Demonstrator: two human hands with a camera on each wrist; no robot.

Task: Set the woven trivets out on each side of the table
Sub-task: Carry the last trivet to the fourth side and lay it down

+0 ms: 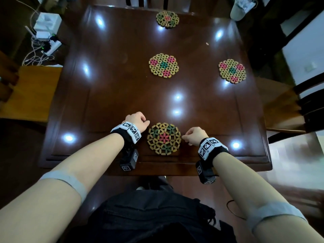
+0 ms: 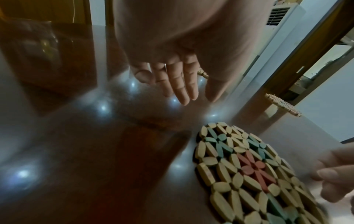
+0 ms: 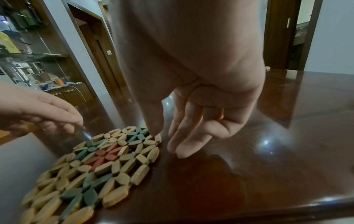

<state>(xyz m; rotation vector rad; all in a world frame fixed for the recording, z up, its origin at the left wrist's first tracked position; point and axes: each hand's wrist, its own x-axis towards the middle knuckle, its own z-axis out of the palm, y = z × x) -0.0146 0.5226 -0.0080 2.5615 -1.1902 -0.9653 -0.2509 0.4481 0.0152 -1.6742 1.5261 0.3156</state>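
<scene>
Four round woven trivets of tan, pink and green beads lie on the dark glossy table (image 1: 112,95). One trivet (image 1: 167,19) is at the far edge, one (image 1: 164,65) in the middle, one (image 1: 232,71) at the right side. The fourth trivet (image 1: 164,138) (image 2: 249,166) (image 3: 99,163) lies flat by the near edge, between my hands. My left hand (image 1: 140,120) (image 2: 199,98) hangs just left of it with relaxed fingers, holding nothing. My right hand (image 1: 191,135) (image 3: 167,142) is just right of it, loosely curled and empty, thumb tip over the rim; contact cannot be told.
A chair with a wooden seat (image 1: 280,109) stands at the table's right side and another chair (image 1: 154,1) at the far side. A light wooden seat (image 1: 29,92) is on the left. A power strip and cables (image 1: 45,44) lie on the floor beyond it.
</scene>
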